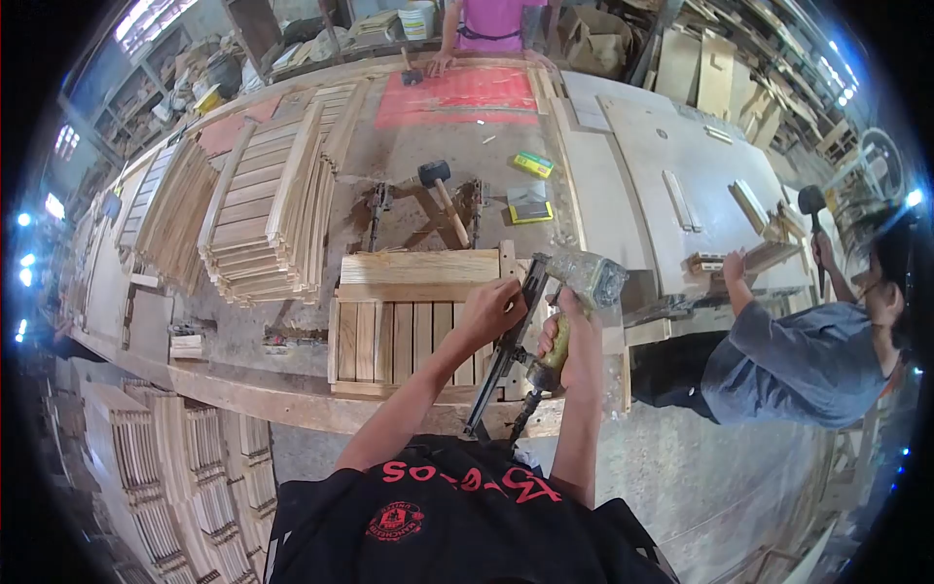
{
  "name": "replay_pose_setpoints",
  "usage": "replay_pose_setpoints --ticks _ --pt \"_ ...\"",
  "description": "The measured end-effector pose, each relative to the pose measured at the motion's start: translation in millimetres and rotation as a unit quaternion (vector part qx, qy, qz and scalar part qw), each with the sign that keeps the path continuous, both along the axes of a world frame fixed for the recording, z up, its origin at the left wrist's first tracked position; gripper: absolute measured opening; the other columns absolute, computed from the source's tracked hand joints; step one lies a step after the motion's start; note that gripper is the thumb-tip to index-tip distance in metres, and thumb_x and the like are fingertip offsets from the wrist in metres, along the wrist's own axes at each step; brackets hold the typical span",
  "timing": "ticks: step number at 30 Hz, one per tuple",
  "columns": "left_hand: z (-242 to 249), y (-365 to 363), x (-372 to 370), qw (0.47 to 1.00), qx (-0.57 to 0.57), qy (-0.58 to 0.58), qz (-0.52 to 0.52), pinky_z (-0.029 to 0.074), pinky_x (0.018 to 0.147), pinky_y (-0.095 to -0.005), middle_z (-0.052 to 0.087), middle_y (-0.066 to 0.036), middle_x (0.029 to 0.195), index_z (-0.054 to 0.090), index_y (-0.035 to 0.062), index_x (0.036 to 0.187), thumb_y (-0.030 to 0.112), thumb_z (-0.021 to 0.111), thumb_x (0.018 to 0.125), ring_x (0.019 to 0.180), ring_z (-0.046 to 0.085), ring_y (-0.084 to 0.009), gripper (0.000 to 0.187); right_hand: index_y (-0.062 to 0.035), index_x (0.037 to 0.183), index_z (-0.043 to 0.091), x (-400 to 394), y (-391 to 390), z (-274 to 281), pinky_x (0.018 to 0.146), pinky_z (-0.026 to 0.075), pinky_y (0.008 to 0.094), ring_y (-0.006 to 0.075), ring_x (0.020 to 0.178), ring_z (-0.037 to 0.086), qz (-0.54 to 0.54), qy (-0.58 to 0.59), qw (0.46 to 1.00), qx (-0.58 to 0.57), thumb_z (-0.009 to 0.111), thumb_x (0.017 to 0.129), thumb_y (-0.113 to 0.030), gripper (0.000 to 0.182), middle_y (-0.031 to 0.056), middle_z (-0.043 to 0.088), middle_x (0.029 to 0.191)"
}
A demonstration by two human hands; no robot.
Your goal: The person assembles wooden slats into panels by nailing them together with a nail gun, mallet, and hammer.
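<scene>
My right hand (pixel 567 341) is wrapped round the handle of a nail gun (pixel 584 274), whose body is covered in clear wrap. The gun's long black magazine (pixel 502 365) slants down toward my chest. My left hand (pixel 494 310) is closed beside the magazine's upper part; whether it pinches something there is too small to tell. Beneath both hands lies a slatted wooden panel (pixel 413 336) on the workbench (pixel 292 404), with a wide board along its far side. A hose runs from the bottom of the gun toward my body.
A black mallet (pixel 448 202) lies beyond the panel, between metal clamps. Stacked slatted panels (pixel 263 209) stand at left. Yellow-green boxes (pixel 532 164) sit on the bench. At right, a co-worker (pixel 798 360) holds a mallet (pixel 810 201); another person (pixel 489 24) stands across the bench.
</scene>
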State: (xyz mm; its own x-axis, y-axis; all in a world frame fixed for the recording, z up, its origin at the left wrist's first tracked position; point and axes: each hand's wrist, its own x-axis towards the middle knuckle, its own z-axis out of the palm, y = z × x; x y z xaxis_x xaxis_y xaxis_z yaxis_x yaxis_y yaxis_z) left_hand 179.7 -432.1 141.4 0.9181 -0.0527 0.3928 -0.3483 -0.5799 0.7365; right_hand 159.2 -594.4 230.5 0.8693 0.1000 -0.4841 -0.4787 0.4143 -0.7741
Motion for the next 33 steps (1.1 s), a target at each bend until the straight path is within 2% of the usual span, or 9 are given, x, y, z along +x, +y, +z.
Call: replay_pose_setpoints --ticks 5,15,20,23,26,29,33 --pt "-8.0 -2.1 -7.2 0.998 0.053 0.038 0.027 0.048 0.062 -0.0450 0.059 -0.016 0.073 0.054 0.0023 0.076 0.010 0.064 0.078 0.071 0.061 -0.0368 0.013 -0.0087 0.094 0.056 -5.0 0.7 -11.1 0.041 0.037 0.0342 0.0160 0.042 0.047 -0.007 0.045 0.999 0.028 0.066 0.092 -0.036 0.029 0.0023 0.048 0.057" --pt "-22.6 3.3 -12.7 0.995 0.059 0.075 0.018 0.048 0.063 -0.0463 0.061 -0.019 0.075 0.054 0.0016 0.081 0.010 0.061 0.081 0.071 0.061 -0.0394 0.012 -0.0105 0.095 0.054 -8.2 0.1 -38.4 0.042 0.037 0.0339 0.0160 0.044 0.046 -0.031 0.092 0.991 0.090 0.067 0.089 -0.029 0.023 0.0019 0.048 0.059" --pt "-23.4 8.3 -10.4 0.995 0.067 0.074 -0.024 0.048 0.063 -0.0462 0.060 -0.021 0.074 0.053 0.0004 0.081 0.010 0.062 0.082 0.072 0.059 -0.0413 0.013 -0.0117 0.092 0.055 -7.7 -0.1 -41.2 0.049 0.039 0.0354 0.0149 0.045 0.045 -0.008 0.091 0.993 0.070 0.061 0.091 -0.036 0.025 -0.0006 0.045 0.057" --pt "-27.0 17.9 -8.6 0.989 0.037 0.125 -0.076 0.048 0.063 -0.0432 0.060 -0.019 0.072 0.054 -0.0003 0.084 0.014 0.066 0.086 0.070 0.061 -0.0367 0.019 -0.0107 0.093 0.055 -8.7 -2.7 -47.2 0.049 0.038 0.0350 0.0148 0.045 0.044 -0.010 0.108 0.991 0.083 0.062 0.090 -0.036 0.026 -0.0004 0.045 0.057" --pt "-40.7 11.5 -18.5 0.964 -0.085 0.252 -0.003 0.046 0.061 -0.0372 0.057 -0.014 0.069 0.054 0.0002 0.088 0.023 0.069 0.089 0.064 0.058 -0.0259 0.027 -0.0096 0.091 0.053 -8.0 -4.0 -53.6 0.045 0.037 0.0339 0.0157 0.046 0.045 -0.034 0.119 0.985 0.119 0.065 0.088 -0.029 0.023 0.0015 0.046 0.059" --pt "-66.9 9.2 -22.5 0.966 -0.108 0.233 -0.006 0.042 0.058 -0.0305 0.057 -0.004 0.072 0.053 0.0028 0.088 0.028 0.069 0.092 0.065 0.051 -0.0112 0.030 -0.0091 0.088 0.052 -6.5 -5.7 -68.2 0.044 0.037 0.0343 0.0166 0.046 0.046 -0.047 0.128 0.982 0.128 0.066 0.087 -0.025 0.021 0.0024 0.046 0.059" --pt "-67.2 -0.2 -26.1 0.894 -0.274 0.355 0.013 0.040 0.058 -0.0267 0.053 0.001 0.073 0.056 0.0041 0.089 0.036 0.065 0.094 0.066 0.047 -0.0078 0.033 -0.0087 0.086 0.052 -8.3 -6.4 -60.5 0.045 0.039 0.0359 0.0170 0.047 0.046 -0.051 0.129 0.981 0.132 0.065 0.087 -0.026 0.021 0.0024 0.046 0.059"
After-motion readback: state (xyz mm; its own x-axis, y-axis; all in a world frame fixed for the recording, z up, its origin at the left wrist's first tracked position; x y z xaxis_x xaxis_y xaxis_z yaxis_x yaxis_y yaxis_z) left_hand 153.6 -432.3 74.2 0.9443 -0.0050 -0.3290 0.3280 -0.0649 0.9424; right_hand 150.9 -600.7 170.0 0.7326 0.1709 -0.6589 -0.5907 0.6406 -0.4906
